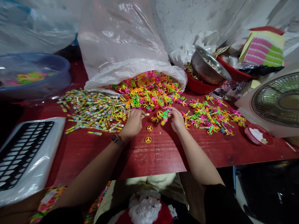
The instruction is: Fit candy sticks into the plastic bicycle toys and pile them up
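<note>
**MIXED LOT: SM. PLASTIC PCS. & WRAPPED STICKS, RED TABLETOP (pixel 151 161)**

Head view:

- L. hand (pixel 134 122), w/ wristwatch (pixel 115 138): fingers closed, gripping 1 wrapped stick (pixel 146 114); only the end past the fingertips shows. Hand is just beside R. edge of the stick pile.
- R. hand (pixel 177 119): fingers closed on a plastic cluster (pixel 166 115), green/pink/yellow, held low over the table, btwn. the hands; exact finger contact too small to tell.
- Yellow wheels, qty. 2: one (pixel 149 128) farther, one (pixel 148 140) nearer; both flat on table, apart, btwn. the forearms.
- Stick pile (pixel 93 105): many, clear-wrapped, mostly yellow, L. of ctr.
- Heap of plastic pcs. (pixel 151 91): mixed cols., spilling from mouth of lg. white bag (pixel 123 37), beyond the hands.
- Second group of pcs. (pixel 207 115): mixed cols., spread R. of R. hand.
- Blue basin (pixel 66 68): far L., bright pcs. inside.
- Blk. grid-like frame (pixel 25 140): near L., on/in clear plastic (can't tell which).
- Steel bowl (pixel 202 70): tilted, resting on red basin (pixel 198 87), back R.
- Dark handset (pixel 217 94): near red basin.
- Fan (pixel 286 101): far R.; sm. red basket (pixel 251 137) just beside it, white matl. inside.
</note>
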Available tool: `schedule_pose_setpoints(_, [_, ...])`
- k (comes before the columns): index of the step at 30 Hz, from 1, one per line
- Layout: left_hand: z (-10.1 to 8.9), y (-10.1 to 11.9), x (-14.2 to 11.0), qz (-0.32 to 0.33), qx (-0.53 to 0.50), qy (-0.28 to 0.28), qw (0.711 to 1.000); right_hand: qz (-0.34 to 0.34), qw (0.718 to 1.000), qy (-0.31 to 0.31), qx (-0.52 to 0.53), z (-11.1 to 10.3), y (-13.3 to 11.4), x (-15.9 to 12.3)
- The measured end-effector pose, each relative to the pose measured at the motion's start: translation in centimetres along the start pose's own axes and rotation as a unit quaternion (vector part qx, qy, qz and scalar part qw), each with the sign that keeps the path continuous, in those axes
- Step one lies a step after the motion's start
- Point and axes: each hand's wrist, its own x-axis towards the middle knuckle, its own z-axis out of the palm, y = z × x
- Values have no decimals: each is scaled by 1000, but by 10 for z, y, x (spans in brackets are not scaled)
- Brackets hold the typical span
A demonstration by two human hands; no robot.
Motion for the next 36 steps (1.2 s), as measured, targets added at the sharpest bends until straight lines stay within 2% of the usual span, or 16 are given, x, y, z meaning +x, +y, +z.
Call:
schedule_pose_setpoints(2, [3,6,-6,-27,-154,17,988,-10,998,-41,-42,5,-4,-6])
schedule_pose_setpoints(4, [7,13,-14,-45,-282,-15,958,-2,993,-97,-67,10,-7,-12])
schedule_pose_setpoints(7, [15,24,-22,-63,-363,-62,927,-1,989,-135,-60,18,-8,-18])
schedule_pose_setpoints(12, [20,44,-24,-103,-471,-104,870,-27,993,-109,-33,26,-6,-21])
schedule_pose_setpoints(15, [21,54,-24,-134,-518,-89,840,-11,993,-116,-34,32,-3,-25])
schedule_pose_setpoints(18, [20,59,-24,-179,-560,-70,806,11,996,-82,-42,36,-1,-28])
schedule_pose_setpoints(21, [17,60,-24,-231,-617,-74,749,4,998,-62,-30,40,0,-32])
schedule_pose_setpoints(24, [12,62,-25,-279,-666,-102,685,3,998,-55,7,46,-2,-37])
schedule_pose_setpoints(26, [7,63,-26,-288,-681,-120,663,18,999,-29,39,51,-4,-40])
schedule_pose_setpoints(29, [2,65,-28,-264,-693,-148,654,66,994,-9,84,55,-2,-39])
schedule_pose_setpoints(31, [1,65,-29,-249,-687,-147,666,83,994,-35,54,51,1,-35])
schedule_pose_setpoints(34, [4,62,-26,-246,-638,-84,725,50,986,-98,-122,35,4,-27])
schedule_pose_setpoints(36, [8,58,-23,-234,-578,-34,781,-5,964,-93,-250,25,2,-25])
